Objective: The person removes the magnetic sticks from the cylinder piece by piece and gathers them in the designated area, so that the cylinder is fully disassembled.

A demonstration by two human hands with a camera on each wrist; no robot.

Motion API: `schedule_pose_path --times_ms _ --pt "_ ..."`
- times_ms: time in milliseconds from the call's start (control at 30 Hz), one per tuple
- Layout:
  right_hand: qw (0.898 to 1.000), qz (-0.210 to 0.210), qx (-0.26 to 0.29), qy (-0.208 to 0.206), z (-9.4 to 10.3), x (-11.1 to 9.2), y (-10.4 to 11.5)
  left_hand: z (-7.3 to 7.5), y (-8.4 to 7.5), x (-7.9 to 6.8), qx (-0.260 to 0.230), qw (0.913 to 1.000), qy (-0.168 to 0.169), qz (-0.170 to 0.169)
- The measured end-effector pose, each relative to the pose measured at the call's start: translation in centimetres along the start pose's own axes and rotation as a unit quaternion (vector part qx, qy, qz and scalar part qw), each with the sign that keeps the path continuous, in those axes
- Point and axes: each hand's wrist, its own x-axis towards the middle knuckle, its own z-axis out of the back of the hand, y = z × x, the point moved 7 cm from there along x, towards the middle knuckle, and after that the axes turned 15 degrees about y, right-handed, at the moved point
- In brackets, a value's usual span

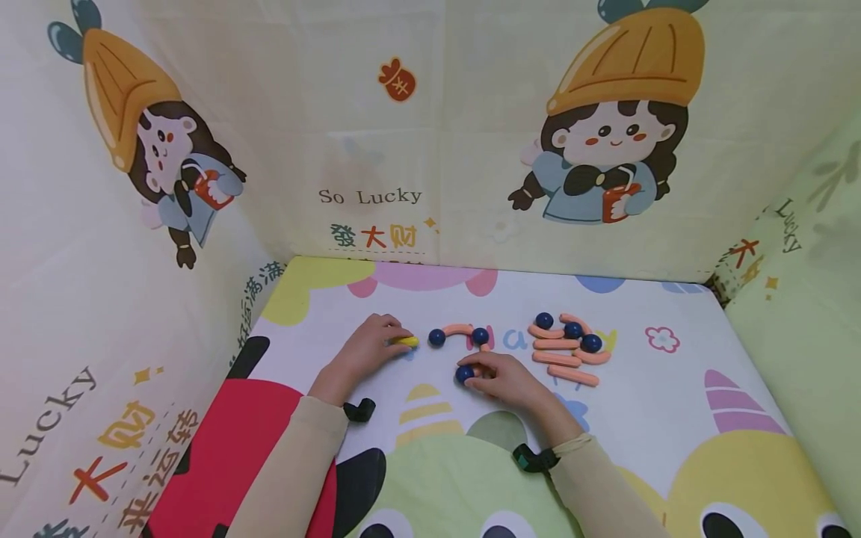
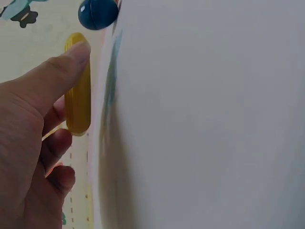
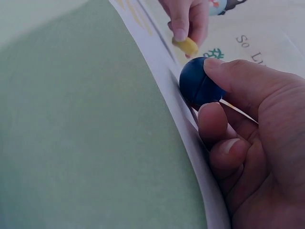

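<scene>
My left hand (image 1: 371,345) pinches a short yellow rod (image 2: 78,102) between thumb and fingers. Just right of it on the table lies a dark blue ball (image 1: 436,338), at one end of a curved pink rod (image 1: 460,329). A second blue ball (image 1: 480,335) sits at that rod's other end. Below this ball a pink piece (image 1: 485,347) shows, mostly hidden by the right hand. My right hand (image 1: 504,381) holds another blue ball (image 3: 198,82) by thumb and fingertips. Whether that ball joins the pink piece, I cannot tell.
To the right lies a loose group of straight pink rods (image 1: 557,358), curved pink rods (image 1: 592,358) and blue balls (image 1: 591,343). A printed cloth (image 1: 646,403) covers the table. Cream patterned sheets (image 1: 471,149) stand at the back and both sides.
</scene>
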Motion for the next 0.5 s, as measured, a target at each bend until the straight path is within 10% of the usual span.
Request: schedule_pose_path --times_ms 500 --pt "1.000 -0.003 0.010 0.004 0.0 0.0 -0.2 1.4 3.1 1.6 -0.005 0.9976 -0.027 0.063"
